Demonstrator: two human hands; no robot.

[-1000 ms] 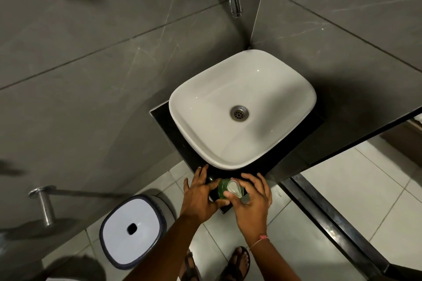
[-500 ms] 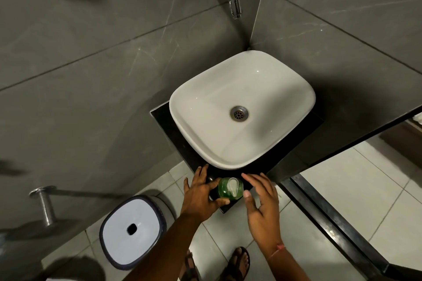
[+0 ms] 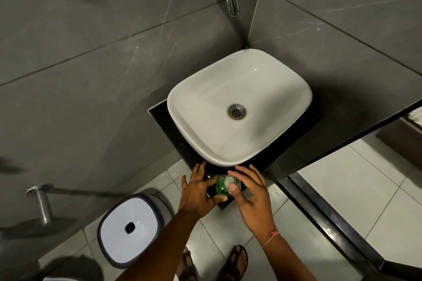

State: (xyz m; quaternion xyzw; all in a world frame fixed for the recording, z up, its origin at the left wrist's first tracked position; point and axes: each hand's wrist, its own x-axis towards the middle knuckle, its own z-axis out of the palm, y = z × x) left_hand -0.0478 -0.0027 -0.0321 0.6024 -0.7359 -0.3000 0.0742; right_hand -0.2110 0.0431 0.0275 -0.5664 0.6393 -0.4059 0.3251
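Two hands work the green soap bottle (image 3: 225, 186) at the desk (image 3: 170, 125) corner, at six o'clock from the white basin (image 3: 205, 107). Our left hand (image 3: 197, 191) grips its side; our right hand (image 3: 252, 191) curls over the white pump top (image 3: 229, 180), thumb pressing. We judge steady bracing and straight-down pressure keep it from tipping.

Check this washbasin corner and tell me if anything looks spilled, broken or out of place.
Nothing stands out. The white basin sits square on its dark counter, dry and unmarked. The green bottle stands at the counter's front corner, between the left hand and the right hand. The lidded bin on the floor is shut.
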